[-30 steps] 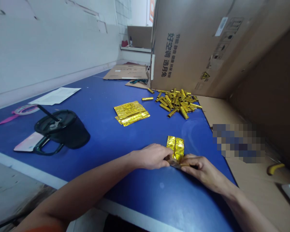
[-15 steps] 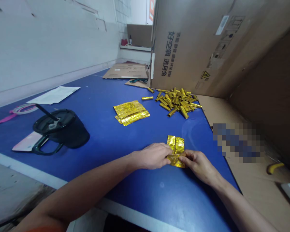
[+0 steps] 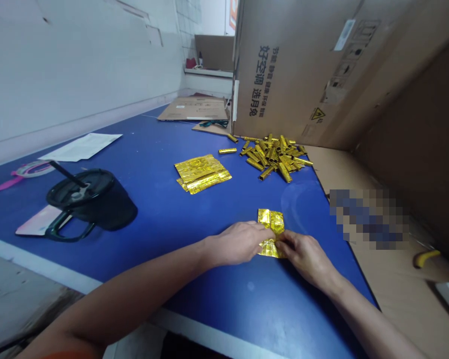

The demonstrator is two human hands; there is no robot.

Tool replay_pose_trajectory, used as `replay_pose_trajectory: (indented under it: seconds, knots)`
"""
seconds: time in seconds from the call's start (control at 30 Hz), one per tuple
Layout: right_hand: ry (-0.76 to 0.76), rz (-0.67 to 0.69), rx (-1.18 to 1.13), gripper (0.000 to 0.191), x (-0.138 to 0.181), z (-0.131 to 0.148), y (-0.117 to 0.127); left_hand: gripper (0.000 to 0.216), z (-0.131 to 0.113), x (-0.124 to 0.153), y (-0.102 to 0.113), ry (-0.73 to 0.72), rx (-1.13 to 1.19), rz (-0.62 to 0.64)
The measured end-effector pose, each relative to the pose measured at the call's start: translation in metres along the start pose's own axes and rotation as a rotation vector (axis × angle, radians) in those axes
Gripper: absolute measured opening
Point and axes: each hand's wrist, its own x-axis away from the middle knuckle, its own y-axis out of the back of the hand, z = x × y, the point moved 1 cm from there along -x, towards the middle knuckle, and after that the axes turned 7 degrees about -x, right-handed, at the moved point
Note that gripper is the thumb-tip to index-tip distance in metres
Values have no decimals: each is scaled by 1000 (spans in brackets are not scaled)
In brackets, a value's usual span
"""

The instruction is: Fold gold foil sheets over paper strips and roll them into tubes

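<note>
A sheet of gold foil paper (image 3: 277,219) lies on the blue table, partly folded, with a seam down its middle. From the left, my left hand (image 3: 241,243) grips it, fingers together across its middle. My right hand (image 3: 303,253) pinches the right edge between thumb and fingers. Both hands partly cover the paper, so the fold under the fingers is hidden. Farther back lies a stack of flat gold foil sheets (image 3: 202,172). Behind and to the right of it is a heap of rolled gold foil tubes (image 3: 271,155).
A dark lidded mug (image 3: 97,199) with a straw stands at the left, near a white paper (image 3: 84,147) and a roll of tape (image 3: 35,168). A large cardboard box (image 3: 295,75) rises behind the heap. Flat cardboard (image 3: 194,108) lies at the back.
My left hand's fingers have slid right across the foil paper, covering more of its middle. My right hand stays at the right edge. The stack and the heap are unchanged.
</note>
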Motion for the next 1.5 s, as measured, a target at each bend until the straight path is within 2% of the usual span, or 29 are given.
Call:
replay_pose_trajectory:
  seconds: [0.33,0.5,0.7,0.87,0.97,1.17,1.23,1.33,1.43,1.5]
  knots:
    - [11,-16,-2,20,-2,-5,-5,25,-1,-1,-1,-77,-98,23]
    - [-7,-6,85,18,-2,-4,-7,19,-1,-2,-2,-81,-151,20]
    - [-35,-3,226,15,1,2,-11,22,-3,-3,0,-78,-246,66]
    - [-28,-24,334,15,5,4,-12,21,-2,-1,-2,-100,-253,41]
    - [-74,-22,384,14,5,3,-12,21,-1,-2,-5,-117,-246,12]
    - [-120,-61,441,16,6,-6,-10,20,-1,-3,-6,-95,-227,39]
    - [-44,-156,392,16,10,-8,-5,19,-1,-3,-4,-96,-237,29]
    - [263,-297,199,19,19,-4,4,17,-2,-3,-3,-108,-269,48]
    - [479,-113,93,20,27,9,7,18,-3,-3,-2,-114,-272,56]
    - [472,13,153,21,31,19,6,22,-3,-3,-1,-106,-259,37]
